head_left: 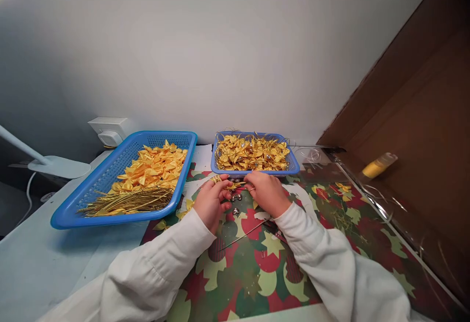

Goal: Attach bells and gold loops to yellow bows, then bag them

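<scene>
My left hand [211, 202] is closed with a small gold ribbon bow [235, 185] at its fingertips. Several gold loops, apparently wire, show around one of its fingers. My right hand [267, 194] has its fingers pinched together at the bow's right end; its fingertips are partly hidden. Just below the bow, several small silver bells [235, 211] lie on the camouflage-patterned mat [253, 263]. Close to my right wrist, a thin metal rod [244, 236] rests slantwise, with a dark tool partly covered by my sleeve.
At left, a blue basket [189, 175] holds yellow bows and a bundle of gold wire ties [134, 200]. Behind my hands, a smaller basket [253, 173] holds bows with wires and bells. Gold scraps [343, 221] lie right, beside a brown panel [414, 131]. A lamp base [60, 166] stands far left.
</scene>
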`<state>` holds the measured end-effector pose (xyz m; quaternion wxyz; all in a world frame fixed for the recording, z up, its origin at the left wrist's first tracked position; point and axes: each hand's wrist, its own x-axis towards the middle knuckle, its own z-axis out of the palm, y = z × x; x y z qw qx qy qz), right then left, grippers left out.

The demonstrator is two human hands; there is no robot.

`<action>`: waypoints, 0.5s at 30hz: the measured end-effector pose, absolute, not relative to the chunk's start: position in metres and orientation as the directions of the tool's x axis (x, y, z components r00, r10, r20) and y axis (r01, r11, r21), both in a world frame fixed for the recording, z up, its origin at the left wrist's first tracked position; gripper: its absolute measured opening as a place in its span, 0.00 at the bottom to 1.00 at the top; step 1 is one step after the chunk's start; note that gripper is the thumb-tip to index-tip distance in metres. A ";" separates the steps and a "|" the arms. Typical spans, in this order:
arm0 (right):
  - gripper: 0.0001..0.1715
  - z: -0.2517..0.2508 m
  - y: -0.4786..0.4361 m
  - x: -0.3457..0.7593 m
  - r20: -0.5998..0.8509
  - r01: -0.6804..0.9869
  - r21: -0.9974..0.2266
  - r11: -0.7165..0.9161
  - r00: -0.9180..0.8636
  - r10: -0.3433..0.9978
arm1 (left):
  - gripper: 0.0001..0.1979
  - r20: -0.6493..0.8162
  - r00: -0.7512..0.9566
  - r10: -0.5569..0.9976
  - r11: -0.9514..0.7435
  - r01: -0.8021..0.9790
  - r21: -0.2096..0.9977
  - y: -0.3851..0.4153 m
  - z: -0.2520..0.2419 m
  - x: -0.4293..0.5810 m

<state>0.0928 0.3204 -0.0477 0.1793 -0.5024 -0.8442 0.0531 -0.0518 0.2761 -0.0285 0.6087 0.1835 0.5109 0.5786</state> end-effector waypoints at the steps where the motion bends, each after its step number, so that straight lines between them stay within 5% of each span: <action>1: 0.07 -0.045 0.320 0.093 0.274 0.841 -0.237 0.487 -0.423 0.864 | 0.11 -0.405 -0.190 0.894 0.267 -0.500 0.824 0.276 -0.029 -0.052; 7: 0.08 -0.006 0.316 0.105 0.462 0.621 -0.237 0.747 -0.604 0.649 | 0.21 -0.305 -0.109 0.946 0.240 -0.396 0.886 0.270 -0.026 -0.051; 15: 0.05 0.009 0.308 0.106 0.279 0.447 -0.554 0.702 -0.694 0.663 | 0.17 -0.316 0.234 0.919 0.370 -0.241 0.897 0.263 -0.029 -0.049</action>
